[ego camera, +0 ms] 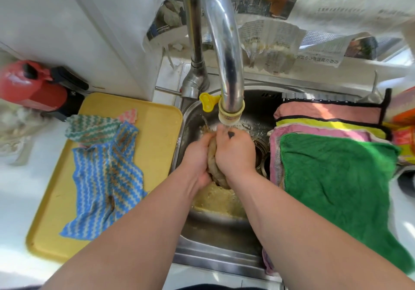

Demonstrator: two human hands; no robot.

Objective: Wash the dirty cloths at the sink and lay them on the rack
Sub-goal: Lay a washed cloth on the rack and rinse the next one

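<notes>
A white countertop (13, 199) is seen from above, with a steel sink (215, 260) set in it below a faucet (226, 65). Over the sink's right edge the rack (314, 96) is covered by laid-out cloths, a green cloth (336, 177) nearest. On a yellow tray (161, 132) at the left edge, a stained blue striped cloth (105, 182) lies unwashed. Over the basin, 1 sodden brown cloth (212, 161) is clenched tightly by the left hand (197, 155) and the right hand (235, 152). Murky water could be splashed onto the laid-out cloths if it is wrung hard so close by.
</notes>
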